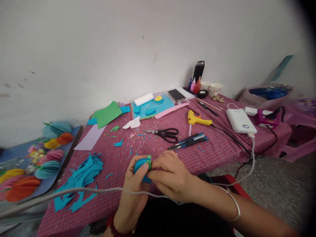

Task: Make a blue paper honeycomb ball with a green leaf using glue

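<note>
My left hand (134, 179) is closed round a small blue paper ball (140, 164), holding it just off the table's front edge. On the ball's right side sits a green paper piece (149, 160). The fingers of my right hand (170, 172) are pinched together against this green piece, and their tips are partly hidden. Black-handled scissors (166, 133) lie open on the table beyond my hands. Close by is a blue-and-black utility knife (189, 142). To the left spreads a pile of blue paper scraps (82, 179).
A white cable (98, 190) crosses in front of my hands, leading from a power bank (240, 121). A yellow glue gun (197, 119) rests on the checked tablecloth (145, 144). Green paper (108, 113) lies far left; paper cups (215, 89) and a black bottle (198, 69) stand at the back.
</note>
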Demonstrator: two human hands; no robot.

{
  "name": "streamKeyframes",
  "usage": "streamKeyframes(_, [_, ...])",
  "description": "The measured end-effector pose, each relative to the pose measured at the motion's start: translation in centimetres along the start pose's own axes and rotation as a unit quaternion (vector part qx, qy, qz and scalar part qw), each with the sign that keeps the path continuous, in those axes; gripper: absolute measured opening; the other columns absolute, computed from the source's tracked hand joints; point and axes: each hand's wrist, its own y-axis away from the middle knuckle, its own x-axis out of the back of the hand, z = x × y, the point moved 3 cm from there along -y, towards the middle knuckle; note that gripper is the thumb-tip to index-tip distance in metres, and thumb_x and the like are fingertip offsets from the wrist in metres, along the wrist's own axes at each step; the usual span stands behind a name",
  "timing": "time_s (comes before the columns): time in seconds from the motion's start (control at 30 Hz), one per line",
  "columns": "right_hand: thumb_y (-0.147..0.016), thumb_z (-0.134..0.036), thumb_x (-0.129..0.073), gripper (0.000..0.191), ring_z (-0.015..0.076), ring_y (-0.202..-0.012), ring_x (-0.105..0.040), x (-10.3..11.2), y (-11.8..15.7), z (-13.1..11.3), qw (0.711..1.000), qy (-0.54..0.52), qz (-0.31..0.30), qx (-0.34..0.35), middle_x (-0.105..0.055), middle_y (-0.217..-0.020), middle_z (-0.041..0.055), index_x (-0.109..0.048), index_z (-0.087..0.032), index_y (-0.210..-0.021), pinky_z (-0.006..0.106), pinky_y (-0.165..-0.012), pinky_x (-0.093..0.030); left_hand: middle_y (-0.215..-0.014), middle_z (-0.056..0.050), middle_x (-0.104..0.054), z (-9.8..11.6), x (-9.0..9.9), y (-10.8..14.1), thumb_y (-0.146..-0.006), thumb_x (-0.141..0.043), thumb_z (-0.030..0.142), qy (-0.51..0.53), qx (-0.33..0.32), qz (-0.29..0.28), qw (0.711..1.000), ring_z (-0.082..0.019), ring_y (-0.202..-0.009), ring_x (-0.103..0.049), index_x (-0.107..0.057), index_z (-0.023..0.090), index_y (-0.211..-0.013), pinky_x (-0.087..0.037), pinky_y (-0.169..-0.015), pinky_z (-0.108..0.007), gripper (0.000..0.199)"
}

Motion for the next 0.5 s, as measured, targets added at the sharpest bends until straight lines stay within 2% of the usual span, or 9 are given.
streamKeyframes(0.07, [-0.088, -0.013, -0.052, 0.013, 0.0152, -0.079, -0.056, 0.3, 0.1, 0.3, 0.994, -0.091, 0.020, -0.058, -0.064, -0.085, 0.0047, -0.064, -0.016, -0.089, 0.033, -0.074, -0.040, -0.087, 0.001, -0.067, 0.3, 0.2, -0.2, -0.056, -0.089, 0.025, 0.002, -0.015, -0.004, 1.000, -0.008, -0.070, -0.061, -0.068, 0.022, -0.080, -0.050, -0.063, -0.016, 0.032])
streamKeyframes(0.13, [-0.089, -0.013, -0.052, 0.012, 0.0143, -0.080, -0.056, 0.4, 0.2, 1.0, 0.967, -0.193, 0.038, -0.163, -0.061, -0.083, 0.0036, -0.064, -0.017, -0.087, 0.030, -0.073, -0.043, -0.091, 0.002, -0.066, 0.6, 0.3, -0.5, -0.054, -0.090, 0.023, -0.011, -0.048, -0.011, 0.999, -0.008, -0.074, -0.063, -0.069, 0.021, -0.074, -0.052, -0.068, -0.016, 0.029])
streamKeyframes(0.2, [-0.090, -0.015, -0.051, 0.014, 0.0134, -0.078, -0.055, 0.3, 0.3, 1.6, 0.928, -0.273, 0.034, -0.252, -0.059, -0.080, 0.0019, -0.065, -0.017, -0.086, 0.028, -0.072, -0.043, -0.091, 0.003, -0.064, 0.8, 0.5, -0.7, -0.050, -0.091, 0.022, -0.037, -0.080, -0.019, 0.996, -0.007, -0.075, -0.063, -0.069, 0.020, -0.069, -0.052, -0.071, -0.015, 0.029])
streamKeyframes(0.27, [-0.091, -0.019, -0.052, 0.015, 0.0127, -0.076, -0.054, -0.1, 0.3, 2.0, 0.888, -0.343, 0.022, -0.307, -0.058, -0.078, 0.0006, -0.066, -0.017, -0.086, 0.029, -0.074, -0.043, -0.087, 0.003, -0.063, 0.8, 0.5, -1.0, -0.050, -0.091, 0.022, -0.065, -0.100, -0.034, 0.992, -0.007, -0.074, -0.062, -0.070, 0.020, -0.067, -0.051, -0.071, -0.014, 0.027])
streamKeyframes(0.43, [-0.083, -0.035, -0.063, 0.017, 0.0098, -0.065, -0.049, -0.9, 0.0, 2.7, 0.745, -0.530, 0.047, -0.402, -0.057, -0.071, -0.0033, -0.063, -0.018, -0.081, 0.027, -0.068, -0.041, -0.085, 0.003, -0.066, 0.4, 0.4, -1.0, -0.057, -0.088, 0.023, -0.097, -0.106, -0.077, 0.987, -0.007, -0.075, -0.061, -0.072, 0.022, -0.072, -0.050, -0.071, -0.014, 0.022])
streamKeyframes(0.5, [-0.077, -0.036, -0.070, 0.019, 0.0094, -0.064, -0.049, -1.1, -0.1, 2.8, 0.718, -0.551, 0.060, -0.421, -0.057, -0.070, -0.0039, -0.062, -0.018, -0.077, 0.026, -0.067, -0.041, -0.082, 0.002, -0.066, 0.3, 0.2, -0.9, -0.058, -0.088, 0.024, -0.100, -0.099, -0.081, 0.987, -0.008, -0.073, -0.060, -0.071, 0.021, -0.072, -0.049, -0.068, -0.014, 0.022])
